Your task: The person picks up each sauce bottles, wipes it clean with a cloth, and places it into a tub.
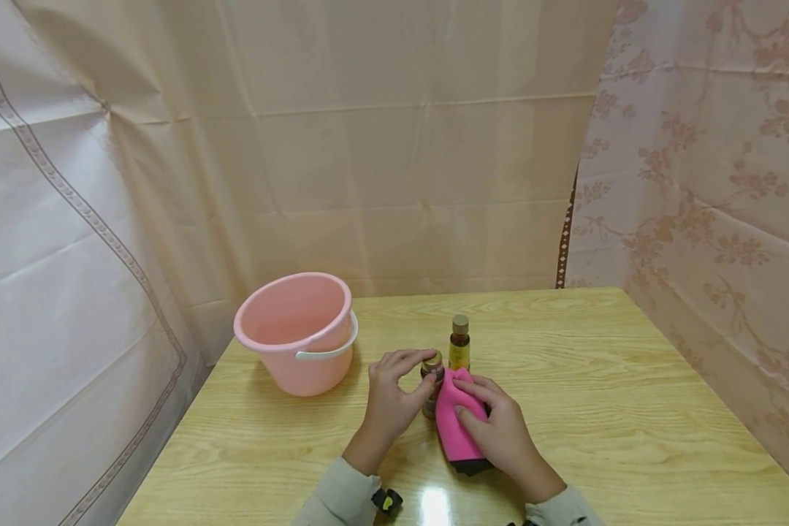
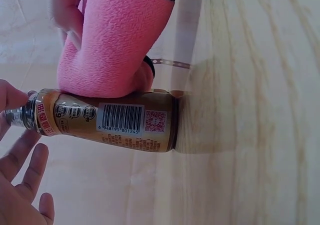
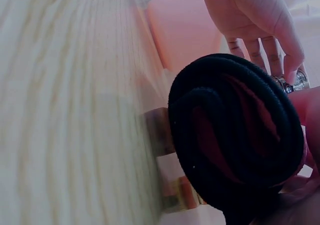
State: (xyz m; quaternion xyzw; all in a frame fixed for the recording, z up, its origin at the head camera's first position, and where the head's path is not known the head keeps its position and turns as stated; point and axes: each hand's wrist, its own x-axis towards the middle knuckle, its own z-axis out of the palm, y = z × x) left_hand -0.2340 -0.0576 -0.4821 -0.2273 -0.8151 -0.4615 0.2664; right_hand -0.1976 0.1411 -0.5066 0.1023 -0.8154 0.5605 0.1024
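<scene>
My left hand (image 1: 394, 391) pinches a small glass bottle (image 2: 120, 120) at its neck, with the thumb on one side and fingers on the other. The bottle stands upright on the table and has a gold label with a barcode. In my right hand (image 1: 502, 431) is a folded pink cloth (image 1: 456, 420) with a black edge. That cloth lies against the bottle's side, as the left wrist view shows. From the right wrist view, the rolled black hem (image 3: 235, 130) fills much of the picture. A second brown bottle (image 1: 459, 343) with a gold cap stands just behind the cloth, its lower part hidden.
To the left, a pink bucket (image 1: 309, 372) with a white handle (image 1: 329, 353) stands on the wooden table (image 1: 598, 394). A beige curtain (image 1: 394, 161) hangs behind the table, with a flowered curtain (image 1: 730, 183) on the right.
</scene>
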